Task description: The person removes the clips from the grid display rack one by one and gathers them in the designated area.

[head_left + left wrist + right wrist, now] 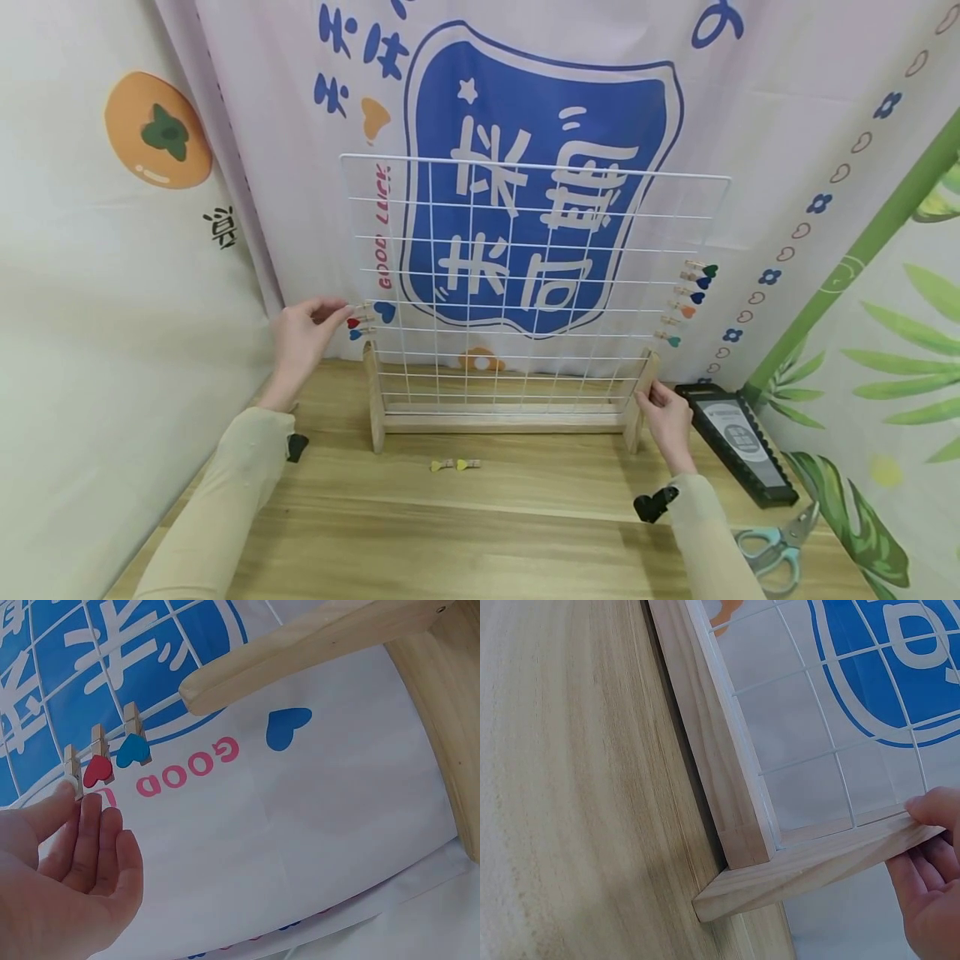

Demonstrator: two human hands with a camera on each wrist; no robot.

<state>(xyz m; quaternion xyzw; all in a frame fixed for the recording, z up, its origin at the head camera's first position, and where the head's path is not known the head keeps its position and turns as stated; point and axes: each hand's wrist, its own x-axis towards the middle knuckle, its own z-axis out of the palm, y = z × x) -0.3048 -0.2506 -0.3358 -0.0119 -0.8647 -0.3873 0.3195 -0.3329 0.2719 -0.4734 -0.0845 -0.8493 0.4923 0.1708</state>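
A white wire grid (536, 167) stands upright in a wooden stand (504, 424). At the grid's left edge my left hand (303, 333) pinches a small wooden clothespin (70, 759) between thumb and fingers; a pale heart shows partly under the thumb. Beside it, a clothespin with a red heart (98, 770) and one with a blue heart (133, 748) are clipped on the same edge. My right hand (667, 421) grips the stand's right wooden upright (802, 876), thumb on the near face. Several heart clothespins (686, 311) hang along the grid's right edge.
Two clothespins with yellow hearts (444, 465) lie on the wooden table (480, 542) in front of the stand. At the right are a black tray-like case (742, 442) and scissors with light blue handles (772, 554). A printed curtain (300, 167) hangs close behind the grid.
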